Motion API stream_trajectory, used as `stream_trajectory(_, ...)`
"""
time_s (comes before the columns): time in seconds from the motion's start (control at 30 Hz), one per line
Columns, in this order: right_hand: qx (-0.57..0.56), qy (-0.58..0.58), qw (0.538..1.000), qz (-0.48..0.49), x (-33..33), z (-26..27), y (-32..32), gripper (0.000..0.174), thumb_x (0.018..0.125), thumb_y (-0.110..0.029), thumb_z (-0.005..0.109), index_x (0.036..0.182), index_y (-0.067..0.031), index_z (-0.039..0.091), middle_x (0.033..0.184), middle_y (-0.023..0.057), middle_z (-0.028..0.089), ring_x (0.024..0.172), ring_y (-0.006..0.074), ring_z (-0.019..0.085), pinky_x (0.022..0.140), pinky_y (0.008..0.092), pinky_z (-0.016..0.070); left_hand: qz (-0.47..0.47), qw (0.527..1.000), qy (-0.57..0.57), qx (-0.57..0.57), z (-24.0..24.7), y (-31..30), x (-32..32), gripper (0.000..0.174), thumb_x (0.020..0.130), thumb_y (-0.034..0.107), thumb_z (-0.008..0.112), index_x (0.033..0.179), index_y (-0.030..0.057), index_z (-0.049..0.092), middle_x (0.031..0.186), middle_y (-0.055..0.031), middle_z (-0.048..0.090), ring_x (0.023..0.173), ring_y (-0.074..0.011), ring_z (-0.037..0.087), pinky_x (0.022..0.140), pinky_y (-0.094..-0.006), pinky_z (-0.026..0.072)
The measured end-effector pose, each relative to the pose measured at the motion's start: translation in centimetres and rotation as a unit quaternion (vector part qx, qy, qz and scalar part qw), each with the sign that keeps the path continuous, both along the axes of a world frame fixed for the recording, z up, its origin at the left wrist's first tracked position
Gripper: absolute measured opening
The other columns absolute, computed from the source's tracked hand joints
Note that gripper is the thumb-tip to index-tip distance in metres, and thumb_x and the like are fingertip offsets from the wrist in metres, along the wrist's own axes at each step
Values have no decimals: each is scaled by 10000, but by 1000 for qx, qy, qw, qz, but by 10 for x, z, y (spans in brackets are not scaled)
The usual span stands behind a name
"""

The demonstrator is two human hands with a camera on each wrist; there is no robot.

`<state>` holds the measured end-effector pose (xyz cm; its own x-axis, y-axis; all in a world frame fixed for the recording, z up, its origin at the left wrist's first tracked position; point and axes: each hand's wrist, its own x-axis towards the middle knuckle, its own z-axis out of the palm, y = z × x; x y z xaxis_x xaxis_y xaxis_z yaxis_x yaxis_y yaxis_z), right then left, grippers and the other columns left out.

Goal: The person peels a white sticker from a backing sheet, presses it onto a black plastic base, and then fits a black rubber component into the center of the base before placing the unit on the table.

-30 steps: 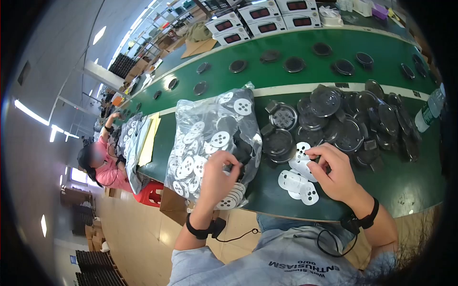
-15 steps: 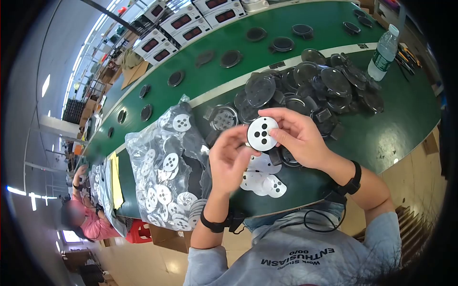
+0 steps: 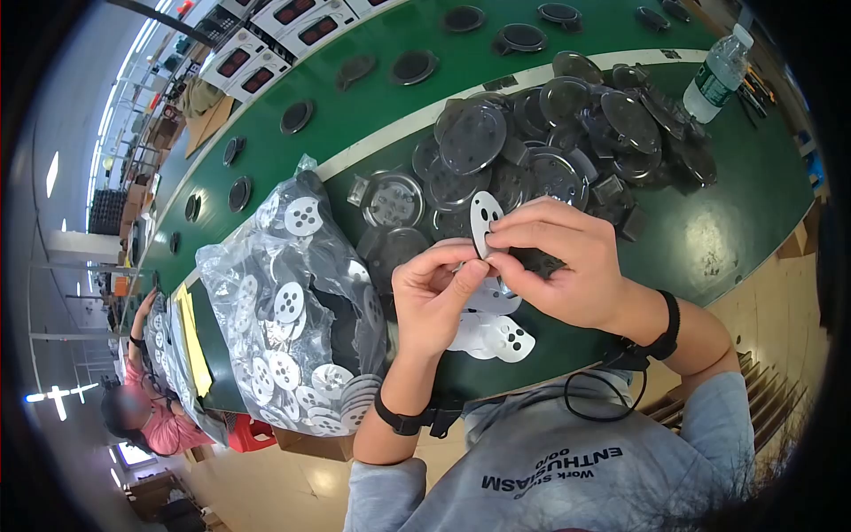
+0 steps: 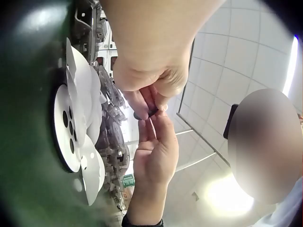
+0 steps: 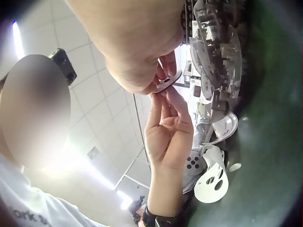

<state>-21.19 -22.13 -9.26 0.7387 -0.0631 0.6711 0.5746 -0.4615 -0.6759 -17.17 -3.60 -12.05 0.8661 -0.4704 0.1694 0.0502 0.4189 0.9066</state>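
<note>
A round white disc point(image 3: 483, 217) with black holes and a dark back stands nearly edge-on between my two hands, above the table. My right hand point(image 3: 572, 253) pinches it between thumb and fingers. At its lower edge, my left hand point(image 3: 430, 297) pinches with thumb and forefinger. In the right wrist view the disc point(image 5: 169, 81) shows its thin side, the left fingertips right under it. Below the hands lie thin white perforated pieces point(image 3: 496, 337), overlapping in a loose pile. The left wrist view shows a white disc point(image 4: 66, 127) leaning by that pile.
A clear plastic bag point(image 3: 266, 328) full of white discs lies left of my hands. Dark round plastic housings point(image 3: 470, 142) are heaped behind them. A water bottle point(image 3: 716, 75) stands at right. More dark round units sit on the green belt point(image 3: 355, 115). Another person point(image 3: 168, 426) works far left.
A second ago the hands were apart, left over the bag, right at the white pieces. They then came together at the disc, which has since turned from face-on to edge-on.
</note>
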Motion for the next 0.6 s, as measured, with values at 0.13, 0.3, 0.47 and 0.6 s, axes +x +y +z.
stream_trajectory(0.13,22,23,999,7,-2,-1,0,180,737,-4,778,911,-25,739,895,84,725,763,222,701,643,303,571,17,998,-37,37,-3,1,0,139,896,-50,708,1035,-52,711,1058,-153,699,913,-182,689,796,-289,576)
stream_trajectory(0.3,47,31,998,13,-3,-2,0,161,740,8,756,900,-13,743,867,100,739,758,231,720,664,313,586,46,992,-92,74,-4,0,-1,147,879,-49,732,1025,-42,722,1036,-147,706,891,-156,675,750,-256,550)
stream_trajectory(0.47,36,53,998,14,-6,-3,-1,191,726,39,742,914,7,750,905,140,753,855,265,750,757,334,607,84,981,-108,137,4,-3,-8,150,870,-50,741,1017,-57,716,1020,-139,703,877,-146,664,723,-247,543)
stream_trajectory(0.6,25,48,999,-7,-6,-4,0,160,733,26,739,892,6,739,883,129,748,811,258,743,713,322,601,91,980,-125,128,3,-6,-9,147,872,-59,730,1017,-66,711,1021,-137,698,869,-135,658,705,-241,540)
